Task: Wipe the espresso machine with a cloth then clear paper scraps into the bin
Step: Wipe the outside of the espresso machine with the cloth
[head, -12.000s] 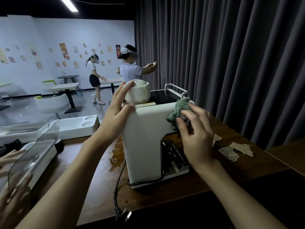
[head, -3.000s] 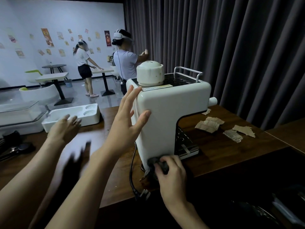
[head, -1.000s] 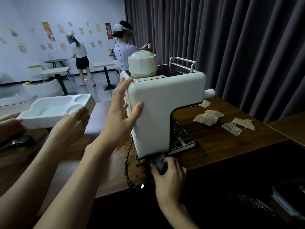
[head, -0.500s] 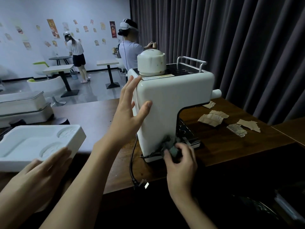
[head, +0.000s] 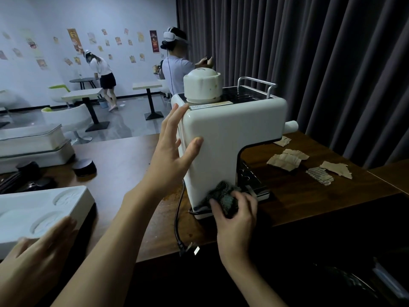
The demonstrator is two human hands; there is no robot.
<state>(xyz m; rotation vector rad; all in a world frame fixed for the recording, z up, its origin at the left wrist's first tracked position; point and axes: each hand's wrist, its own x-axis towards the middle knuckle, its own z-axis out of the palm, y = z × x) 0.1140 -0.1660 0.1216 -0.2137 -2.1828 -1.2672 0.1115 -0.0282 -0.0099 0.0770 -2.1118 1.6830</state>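
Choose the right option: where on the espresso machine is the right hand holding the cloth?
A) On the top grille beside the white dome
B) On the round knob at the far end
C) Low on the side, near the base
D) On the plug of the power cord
C: the right hand grips the cloth against the lower side of the espresso machine, just above its base.

Open tabletop [head: 124,160] between espresso machine [head: 232,134] and white tray [head: 39,213]; paper scraps [head: 285,159], curtain [head: 332,63] at right.
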